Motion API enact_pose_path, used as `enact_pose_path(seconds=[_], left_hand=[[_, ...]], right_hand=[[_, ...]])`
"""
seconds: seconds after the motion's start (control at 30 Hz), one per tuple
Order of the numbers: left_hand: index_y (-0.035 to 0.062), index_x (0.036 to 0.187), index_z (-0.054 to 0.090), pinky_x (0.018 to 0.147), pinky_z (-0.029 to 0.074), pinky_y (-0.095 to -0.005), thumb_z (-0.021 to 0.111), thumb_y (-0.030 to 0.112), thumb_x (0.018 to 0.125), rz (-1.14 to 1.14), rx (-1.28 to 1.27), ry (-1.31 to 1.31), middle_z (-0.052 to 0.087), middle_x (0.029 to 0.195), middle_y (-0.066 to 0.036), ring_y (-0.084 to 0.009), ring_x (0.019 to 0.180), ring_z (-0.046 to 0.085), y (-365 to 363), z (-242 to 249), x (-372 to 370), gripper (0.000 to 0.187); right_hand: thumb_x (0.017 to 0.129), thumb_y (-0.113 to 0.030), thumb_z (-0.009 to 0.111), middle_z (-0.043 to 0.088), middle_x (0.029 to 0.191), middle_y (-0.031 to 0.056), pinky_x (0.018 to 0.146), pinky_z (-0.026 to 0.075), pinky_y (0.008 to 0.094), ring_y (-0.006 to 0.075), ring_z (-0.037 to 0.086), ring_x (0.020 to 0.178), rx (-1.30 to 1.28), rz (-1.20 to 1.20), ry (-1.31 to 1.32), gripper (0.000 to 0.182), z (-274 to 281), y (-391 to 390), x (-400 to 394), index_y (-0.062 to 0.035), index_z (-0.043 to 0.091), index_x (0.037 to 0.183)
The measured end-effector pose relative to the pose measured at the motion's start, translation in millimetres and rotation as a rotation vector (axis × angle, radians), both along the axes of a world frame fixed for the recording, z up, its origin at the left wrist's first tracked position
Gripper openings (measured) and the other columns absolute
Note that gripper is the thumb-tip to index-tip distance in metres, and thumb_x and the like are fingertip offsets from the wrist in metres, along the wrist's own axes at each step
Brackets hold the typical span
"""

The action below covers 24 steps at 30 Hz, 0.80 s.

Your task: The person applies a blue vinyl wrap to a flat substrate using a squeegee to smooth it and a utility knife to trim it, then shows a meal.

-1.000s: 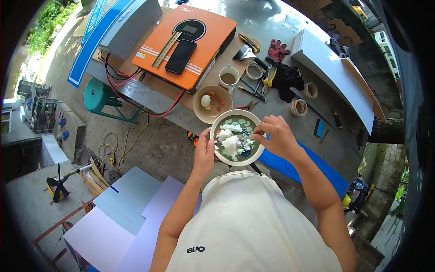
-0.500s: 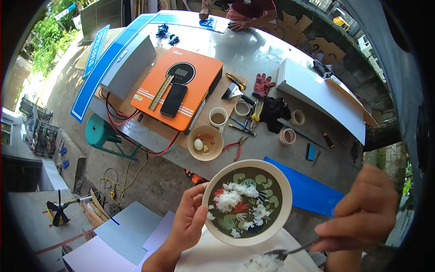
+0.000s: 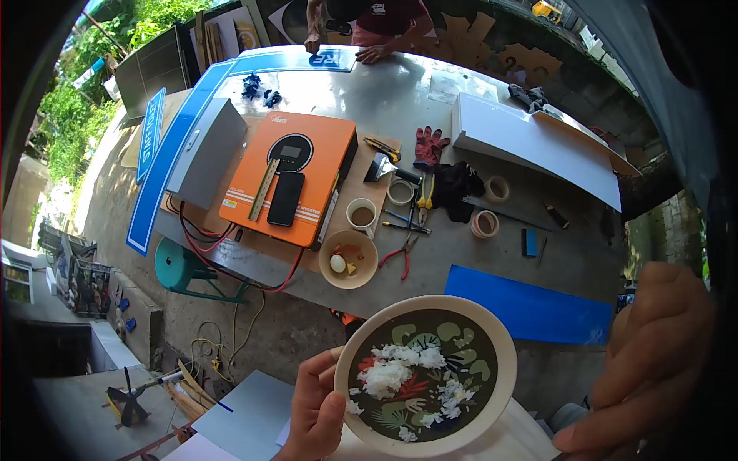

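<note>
My left hand grips the left rim of a round cream bowl, with its thumb over the edge. The bowl's dark patterned inside holds clumps of white rice. At the right edge, large and near the camera, my right hand has its fingers curled together; the spoon is out of sight in this view. Beyond the bowl, on the metal table, a smaller bowl holds a white egg and some scraps. Beside it stands a mug with a brown drink.
An orange inverter carries a phone and a ruler. Pliers, tape rolls, a scraper and gloves lie on the table. A blue sheet lies at its near edge. Another person works at the far side.
The view has tilted, so the table sits lower. My right hand has moved right and down, and the spoon with rice has left the view. My left hand keeps its hold on the bowl.
</note>
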<state>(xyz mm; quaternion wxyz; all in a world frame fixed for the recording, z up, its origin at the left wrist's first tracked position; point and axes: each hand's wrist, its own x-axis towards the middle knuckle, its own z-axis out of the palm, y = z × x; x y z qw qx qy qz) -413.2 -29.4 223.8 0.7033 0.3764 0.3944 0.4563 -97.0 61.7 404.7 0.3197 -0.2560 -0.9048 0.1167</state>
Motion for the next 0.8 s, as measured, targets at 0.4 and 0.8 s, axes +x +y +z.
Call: enact_pose_path(seconds=[0.4, 0.8], left_hand=[[-0.0063, 0.149, 0.023, 0.099, 0.057, -0.0396, 0.06, 0.031, 0.102, 0.154, -0.033, 0.016, 0.057, 0.134, -0.029, -0.0292, 0.12, 0.065, 4, 18, 9, 0.07], [0.0031, 0.155, 0.026, 0.093, 0.058, -0.0321, 0.038, 0.005, 0.109, 0.085, -0.137, 0.18, 0.056, 0.139, -0.022, -0.0209, 0.121, 0.062, 10, -79, 21, 0.048]], right_hand=[[0.076, -0.053, 0.086, 0.054, 0.067, -0.0079, 0.054, 0.023, 0.0307, 0.0117, 0.039, 0.057, -0.176, -0.129, -0.278, 0.033, -7, 5, 18, -0.0219, 0.079, 0.085], [0.082, -0.006, 0.079, 0.064, 0.087, 0.0081, 0.072, 0.049, 0.0406, 0.0286, 0.061, 0.08, -0.59, -0.401, -0.217, 0.015, -174, -4, -3, -0.0056, 0.073, 0.096]])
